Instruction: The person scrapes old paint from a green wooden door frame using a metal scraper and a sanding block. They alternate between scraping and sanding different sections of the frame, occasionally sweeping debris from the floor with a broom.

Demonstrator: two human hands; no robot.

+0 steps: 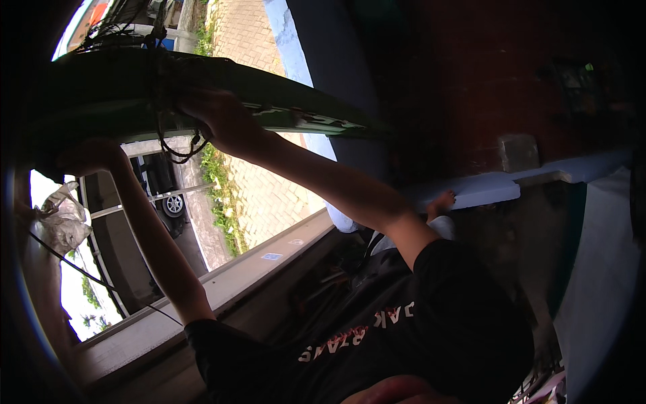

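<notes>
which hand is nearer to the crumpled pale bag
Left. The left hand is just above the crumpled pale bag in the picture; the right hand is farther off, up and to the right, at the green panel.

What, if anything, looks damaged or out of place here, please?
The green beam has ragged pale patches near its lower edge, perhaps flaking paint. Below it, by the right hand, a dark cord dangles in a loose, untidy loop. A crumpled pale bag shows at far left.

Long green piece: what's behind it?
Paving and a grass strip show above and below the green piece; whatever lies directly behind it is covered.
</notes>
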